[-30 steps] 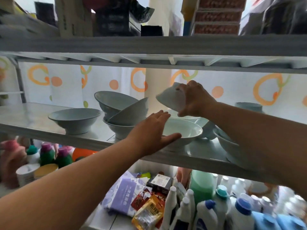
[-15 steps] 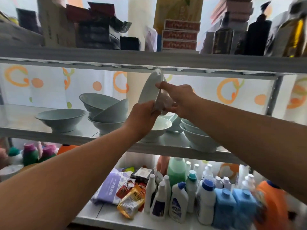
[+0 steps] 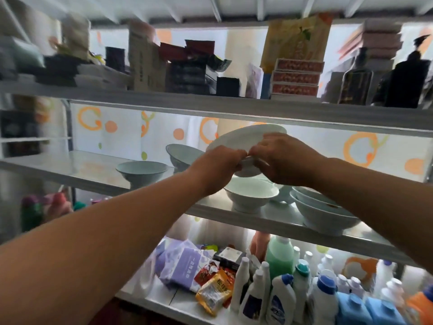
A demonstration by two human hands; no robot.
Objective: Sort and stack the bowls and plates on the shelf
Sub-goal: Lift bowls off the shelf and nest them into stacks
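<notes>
A white plate was held tilted above a white footed bowl set upright on the shelf. Nested bowls were stood just right of it, and a grey bowl well to its left.

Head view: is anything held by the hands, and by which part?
The left hand and right hand together hold one white shallow bowl, tilted in the air. Their fingers grip its near edge and underside.

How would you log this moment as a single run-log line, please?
item: white plate, tilted, in air | left hand: grips plate rim | right hand: grips plate rim | below: white bowl on shelf
</notes>
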